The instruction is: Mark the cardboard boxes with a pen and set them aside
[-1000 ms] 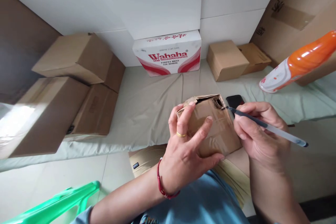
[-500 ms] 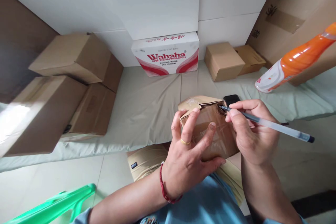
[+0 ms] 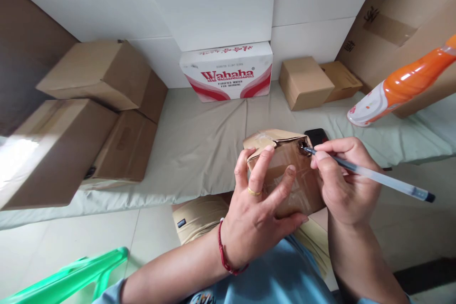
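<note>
A small taped cardboard box [image 3: 288, 159] rests on my lap, tilted, with a torn, darkened hole at its top right corner. My left hand [image 3: 258, 213] grips the box from the front, fingers spread over its taped face, a gold ring on one finger. My right hand [image 3: 342, 180] pinches a clear pen [image 3: 374, 176] whose tip pokes into the hole at the box's corner. A black phone [image 3: 316, 135] lies on the sheet just behind the box.
A pale green sheet [image 3: 199, 142] covers a low surface ahead. Brown boxes [image 3: 89, 104] are stacked at left, a Wahaha carton [image 3: 228, 71] stands at the back, two small boxes [image 3: 309, 80] to its right. An orange-and-white spray bottle [image 3: 402, 85] leans at right. Green plastic [image 3: 67, 278] shows at bottom left.
The pen tip has moved from just right of the box's corner into the torn hole. My left hand shifted its grip slightly on the box.
</note>
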### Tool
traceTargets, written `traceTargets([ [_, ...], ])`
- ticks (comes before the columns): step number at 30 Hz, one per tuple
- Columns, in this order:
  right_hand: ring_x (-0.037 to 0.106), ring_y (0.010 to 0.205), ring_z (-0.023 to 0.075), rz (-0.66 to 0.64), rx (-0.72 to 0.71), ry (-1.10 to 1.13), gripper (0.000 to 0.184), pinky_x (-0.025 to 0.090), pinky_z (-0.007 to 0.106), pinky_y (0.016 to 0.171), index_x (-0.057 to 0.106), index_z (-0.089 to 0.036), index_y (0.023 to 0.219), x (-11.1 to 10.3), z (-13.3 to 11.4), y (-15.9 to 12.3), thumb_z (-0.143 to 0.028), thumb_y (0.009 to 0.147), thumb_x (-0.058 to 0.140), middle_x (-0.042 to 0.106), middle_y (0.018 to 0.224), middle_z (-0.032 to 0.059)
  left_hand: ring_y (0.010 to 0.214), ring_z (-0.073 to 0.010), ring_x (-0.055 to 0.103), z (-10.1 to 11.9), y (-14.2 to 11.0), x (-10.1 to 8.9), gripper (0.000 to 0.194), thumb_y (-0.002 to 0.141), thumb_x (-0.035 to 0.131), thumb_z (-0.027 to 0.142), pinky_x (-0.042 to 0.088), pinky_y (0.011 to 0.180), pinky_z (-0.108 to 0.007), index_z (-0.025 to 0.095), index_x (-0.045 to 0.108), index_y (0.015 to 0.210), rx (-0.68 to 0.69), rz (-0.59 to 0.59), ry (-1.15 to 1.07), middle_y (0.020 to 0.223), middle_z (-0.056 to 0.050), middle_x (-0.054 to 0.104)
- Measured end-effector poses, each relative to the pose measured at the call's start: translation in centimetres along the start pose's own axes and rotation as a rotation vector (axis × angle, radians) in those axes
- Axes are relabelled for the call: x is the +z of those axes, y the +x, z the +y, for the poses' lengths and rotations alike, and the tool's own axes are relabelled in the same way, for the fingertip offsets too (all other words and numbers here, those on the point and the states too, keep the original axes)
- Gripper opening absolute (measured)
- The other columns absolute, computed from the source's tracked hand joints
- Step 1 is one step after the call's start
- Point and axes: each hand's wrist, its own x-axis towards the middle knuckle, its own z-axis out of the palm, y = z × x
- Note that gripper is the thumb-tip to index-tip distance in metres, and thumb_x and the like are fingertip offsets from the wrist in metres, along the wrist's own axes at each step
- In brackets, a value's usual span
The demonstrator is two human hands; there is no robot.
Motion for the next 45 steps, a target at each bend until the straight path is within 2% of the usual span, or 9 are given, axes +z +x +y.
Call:
traceTargets([
  [6,0.059,0.056,0.0126,0.037,-0.014,0.010,0.010,0.047,0.028,0.058,0.071,-0.022,0.085,0.04,0.50,-0.29,-0.022,0.095,0.068,0.065,0.067,-0.0037,0.161,-0.0458,0.030,-0.09,0.15,-0.08,0.076,0.080,0.096,0.048,0.035,0.133,-0.069,0.019,0.063,0.143,0.001,-0.011,-0.010,0.166,-0.024,0.037],
  [10,0.057,0.055,0.0120,0.063,-0.025,0.021,0.009,0.046,0.028,0.055,0.073,-0.021,0.090,0.28,0.35,-0.35,-0.025,0.096,0.069,0.065,0.068,-0.0037,0.160,-0.0464,0.032,-0.18,0.17,-0.05,0.075,0.082,0.095,0.049,0.037,0.132,-0.070,0.019,0.063,0.143,0.004,-0.005,-0.008,0.166,-0.025,0.038],
  [14,0.064,0.060,0.0134,-0.009,-0.038,-0.046,0.008,0.049,0.027,0.058,0.076,-0.022,0.095,0.22,-0.08,-0.16,-0.027,0.098,0.072,0.071,0.073,-0.0020,0.160,-0.0473,0.032,-0.22,0.17,-0.01,0.074,0.084,0.093,0.050,0.038,0.131,-0.071,0.020,0.064,0.144,-0.005,0.001,-0.005,0.166,-0.025,0.039],
  [17,0.062,0.057,0.0129,-0.019,-0.039,-0.080,0.009,0.048,0.027,0.057,0.075,-0.022,0.090,0.12,-0.17,-0.09,-0.025,0.097,0.070,0.069,0.069,-0.0027,0.160,-0.0465,0.033,-0.27,0.21,-0.03,0.073,0.085,0.093,0.051,0.038,0.131,-0.070,0.020,0.064,0.144,-0.010,0.001,-0.009,0.166,-0.024,0.040],
  [22,0.060,0.056,0.0139,0.093,-0.053,-0.151,0.013,0.045,0.028,0.055,0.071,-0.023,0.079,0.16,0.05,-0.17,-0.025,0.092,0.068,0.065,0.064,-0.0025,0.160,-0.0466,0.034,-0.38,0.26,-0.05,0.072,0.085,0.092,0.051,0.038,0.131,-0.069,0.021,0.064,0.143,-0.013,0.001,-0.017,0.166,-0.024,0.040],
  [30,0.054,0.054,0.0147,0.282,-0.046,-0.194,0.010,0.043,0.032,0.056,0.069,-0.024,0.077,0.73,0.49,-0.57,-0.027,0.086,0.066,0.061,0.064,-0.0017,0.161,-0.0474,0.031,-0.36,0.20,-0.11,0.074,0.082,0.095,0.050,0.036,0.132,-0.069,0.021,0.065,0.143,-0.028,-0.019,-0.032,0.167,-0.022,0.039],
  [35,0.056,0.055,0.0154,0.174,-0.042,-0.194,0.014,0.045,0.032,0.056,0.068,-0.024,0.077,0.61,0.65,-0.76,-0.030,0.090,0.067,0.063,0.065,-0.0012,0.160,-0.0480,0.034,-0.39,0.21,-0.02,0.073,0.082,0.094,0.051,0.038,0.131,-0.070,0.021,0.065,0.143,-0.022,0.000,-0.019,0.167,-0.023,0.041],
  [40,0.057,0.057,0.0139,0.240,-0.080,-0.196,0.011,0.045,0.030,0.057,0.074,-0.023,0.086,0.60,0.42,-0.70,-0.029,0.094,0.071,0.065,0.068,-0.0014,0.161,-0.0480,0.033,-0.45,0.18,0.01,0.072,0.083,0.094,0.051,0.037,0.132,-0.070,0.021,0.065,0.142,-0.021,0.004,-0.022,0.167,-0.023,0.040],
  [45,0.067,0.061,0.0135,0.039,-0.095,-0.133,0.008,0.050,0.027,0.058,0.079,-0.023,0.101,0.26,0.04,-0.49,-0.029,0.099,0.076,0.075,0.077,-0.0007,0.163,-0.0446,0.031,-0.48,0.34,0.03,0.067,0.089,0.089,0.051,0.035,0.134,-0.068,0.019,0.065,0.143,-0.007,0.011,-0.027,0.165,-0.023,0.040],
])
